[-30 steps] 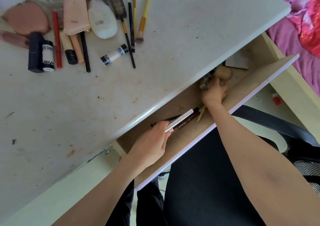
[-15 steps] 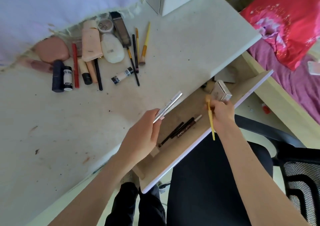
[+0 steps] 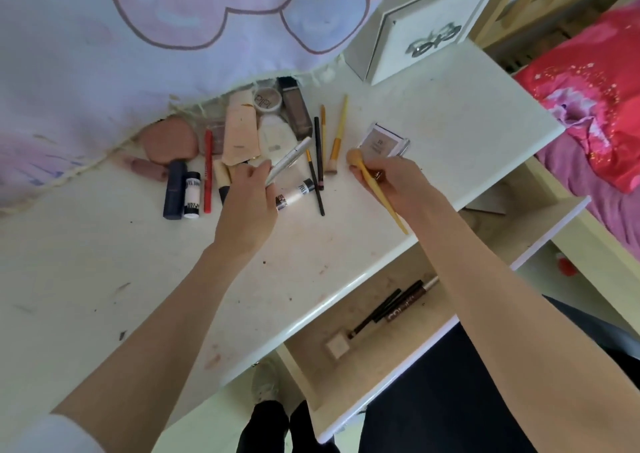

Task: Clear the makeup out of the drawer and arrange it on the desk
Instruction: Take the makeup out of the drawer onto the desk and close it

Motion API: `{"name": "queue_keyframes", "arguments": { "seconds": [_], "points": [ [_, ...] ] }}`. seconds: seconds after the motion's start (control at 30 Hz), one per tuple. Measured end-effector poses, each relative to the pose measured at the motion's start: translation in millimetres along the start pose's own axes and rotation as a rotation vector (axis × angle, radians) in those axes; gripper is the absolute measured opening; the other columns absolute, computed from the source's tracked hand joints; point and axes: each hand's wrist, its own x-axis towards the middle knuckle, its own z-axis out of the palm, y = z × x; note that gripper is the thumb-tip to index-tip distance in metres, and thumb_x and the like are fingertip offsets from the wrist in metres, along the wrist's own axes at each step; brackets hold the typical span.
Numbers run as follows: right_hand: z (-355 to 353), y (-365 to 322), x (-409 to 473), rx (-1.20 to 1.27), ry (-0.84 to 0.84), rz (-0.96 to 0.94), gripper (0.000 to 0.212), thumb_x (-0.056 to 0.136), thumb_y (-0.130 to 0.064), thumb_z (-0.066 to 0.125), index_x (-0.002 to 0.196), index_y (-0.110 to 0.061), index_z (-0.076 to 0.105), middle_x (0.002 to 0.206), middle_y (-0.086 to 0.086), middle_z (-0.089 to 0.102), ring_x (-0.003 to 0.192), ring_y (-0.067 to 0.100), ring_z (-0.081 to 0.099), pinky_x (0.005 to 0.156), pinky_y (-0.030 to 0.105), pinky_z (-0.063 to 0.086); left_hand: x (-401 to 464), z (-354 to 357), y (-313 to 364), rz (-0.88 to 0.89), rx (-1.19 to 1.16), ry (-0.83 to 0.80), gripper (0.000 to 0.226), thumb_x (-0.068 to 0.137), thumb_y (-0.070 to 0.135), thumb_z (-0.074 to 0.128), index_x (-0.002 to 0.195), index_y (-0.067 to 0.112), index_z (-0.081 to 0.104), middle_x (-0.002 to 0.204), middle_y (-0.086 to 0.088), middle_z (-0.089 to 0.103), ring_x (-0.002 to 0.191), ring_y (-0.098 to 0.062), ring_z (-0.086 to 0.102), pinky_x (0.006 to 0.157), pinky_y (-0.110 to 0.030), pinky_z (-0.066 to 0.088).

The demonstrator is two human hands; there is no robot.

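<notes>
My left hand pinches a silver pen-shaped tube above the row of makeup on the white desk. My right hand grips a yellow-handled brush and a small beige box, both over the desk to the right of that row. The open drawer below the desk edge holds dark pencils, a brown tube and a small pale square.
Tubes, compacts, a red pencil and several brushes lie at the back of the desk. A white framed box stands at the back right. Patterned cloth hangs over the back left. A red and pink bed is on the right.
Both hands have lifted out of the drawer and moved up over the desk, the left with the silver tube, the right with the brush and the box.
</notes>
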Motion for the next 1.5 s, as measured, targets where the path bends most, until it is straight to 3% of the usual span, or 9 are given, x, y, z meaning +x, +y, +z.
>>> {"name": "queue_keyframes", "arguments": {
  "seconds": [0.2,0.3,0.4,0.63,0.73,0.83,1.03,1.27,1.5],
  "points": [
    [23,-12,25,-0.184,0.051,-0.046,0.008,0.084,0.007,0.058,0.091,0.007,0.056,0.088,0.018,0.058,0.064,0.022,0.044,0.054,0.026,0.048,28,11,0,0.087,0.032,0.042,0.054,0.088,-0.005,0.045,0.139,0.01,0.038,0.122,-0.019,0.04,0.109,-0.03,0.047,0.094,-0.031,0.038],
    [22,-18,37,-0.316,0.186,-0.127,0.041,0.082,0.007,0.06,0.121,0.009,0.046,0.109,0.017,0.054,0.073,0.022,0.053,0.068,0.031,0.053,34,18,5,0.097,0.027,0.07,0.052,0.088,-0.005,0.047,0.138,0.008,0.04,0.125,-0.02,0.039,0.111,-0.031,0.045,0.094,-0.034,0.04],
    [19,-14,43,-0.469,0.221,-0.193,0.07,0.083,0.0,0.061,0.143,-0.005,0.025,0.125,0.011,0.05,0.104,0.025,0.056,0.096,0.037,0.047,31,26,6,0.124,0.064,0.072,0.054,0.086,-0.007,0.049,0.136,0.011,0.043,0.126,-0.021,0.039,0.116,-0.032,0.042,0.095,-0.035,0.039],
    [12,-3,22,-0.618,0.148,-0.258,0.044,0.088,-0.008,0.051,0.131,-0.015,0.05,0.121,-0.001,0.055,0.114,0.018,0.049,0.105,0.035,0.037,20,25,-3,0.141,0.024,0.087,0.035,0.092,0.008,0.05,0.126,0.011,0.055,0.116,-0.02,0.05,0.108,-0.033,0.049,0.094,-0.039,0.043],
    [4,4,4,-0.626,0.181,-0.266,0.047,0.093,-0.007,0.045,0.139,-0.013,0.042,0.13,-0.004,0.049,0.117,0.012,0.045,0.109,0.033,0.033,12,19,-5,0.207,0.065,0.087,0.039,0.095,0.025,0.037,0.123,0.011,0.059,0.109,-0.019,0.057,0.1,-0.035,0.053,0.085,-0.046,0.048],
    [-12,19,-25,-0.594,0.246,-0.307,0.045,0.095,-0.011,0.044,0.14,-0.014,0.041,0.14,-0.002,0.046,0.125,0.013,0.044,0.111,0.036,0.034,-3,17,-4,0.231,0.059,0.098,0.037,0.095,0.017,0.04,0.129,0.012,0.054,0.116,-0.017,0.056,0.106,-0.033,0.052,0.087,-0.045,0.047],
    [-70,57,-78,-0.632,0.377,-0.425,0.024,0.095,-0.008,0.041,0.107,-0.021,0.058,0.102,-0.009,0.062,0.099,0.01,0.061,0.09,0.027,0.05,-68,28,21,0.32,-0.041,0.162,0.031,0.091,0.0,0.046,0.12,0.004,0.055,0.116,-0.015,0.056,0.111,-0.027,0.05,0.093,-0.031,0.045],
    [-148,84,-78,-1.28,0.242,-0.301,0.031,0.098,-0.012,0.038,0.123,-0.013,0.056,0.118,0.001,0.062,0.109,0.015,0.055,0.082,0.018,0.037,-151,77,46,0.499,-0.132,-0.276,0.036,0.091,0.013,0.035,0.119,0.011,0.056,0.11,-0.004,0.058,0.092,-0.014,0.058,0.079,-0.023,0.05],
    [-178,84,-30,-2.133,-0.138,-0.107,0.05,0.087,-0.002,0.041,0.136,-0.014,0.043,0.134,0.011,0.048,0.124,0.031,0.041,0.104,0.042,0.034,-151,156,33,0.042,-0.063,-0.69,0.039,0.097,0.01,0.035,0.135,0.016,0.042,0.128,-0.004,0.047,0.116,-0.019,0.05,0.1,-0.03,0.041]
  ]
}}
